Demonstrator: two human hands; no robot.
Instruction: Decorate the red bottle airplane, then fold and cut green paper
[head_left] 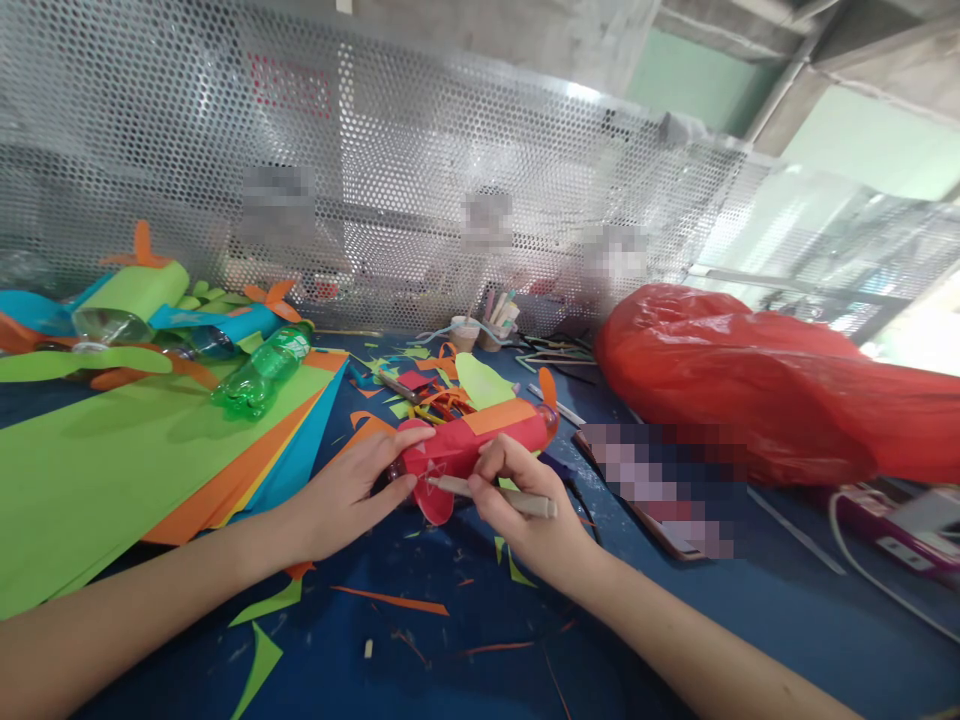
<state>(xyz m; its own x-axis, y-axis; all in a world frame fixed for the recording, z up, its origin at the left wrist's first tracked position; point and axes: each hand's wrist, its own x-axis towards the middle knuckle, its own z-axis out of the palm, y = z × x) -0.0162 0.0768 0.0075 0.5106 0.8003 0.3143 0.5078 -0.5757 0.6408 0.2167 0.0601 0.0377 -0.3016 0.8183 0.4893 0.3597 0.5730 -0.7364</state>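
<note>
A plastic bottle wrapped in red paper (450,440) lies on its side, with an orange band and an orange propeller (548,390) at its right end. My left hand (367,470) grips its left end, fingers on top and thumb below. In my right hand (521,500) is a light grey marker (529,502), held like a pen. The marker's tip touches a rounded red paper piece (435,505) at the bottle's left end. White lines forming a star-like drawing show on that red piece.
Green, orange and blue paper sheets (150,460) lie left, a green bottle (266,370) on them. Finished-looking paper-wrapped bottles (131,300) stand behind. Paper scraps (262,660) litter the blue table. Cups of markers (499,325), a phone (637,500) and a red plastic bag (750,380) are farther off.
</note>
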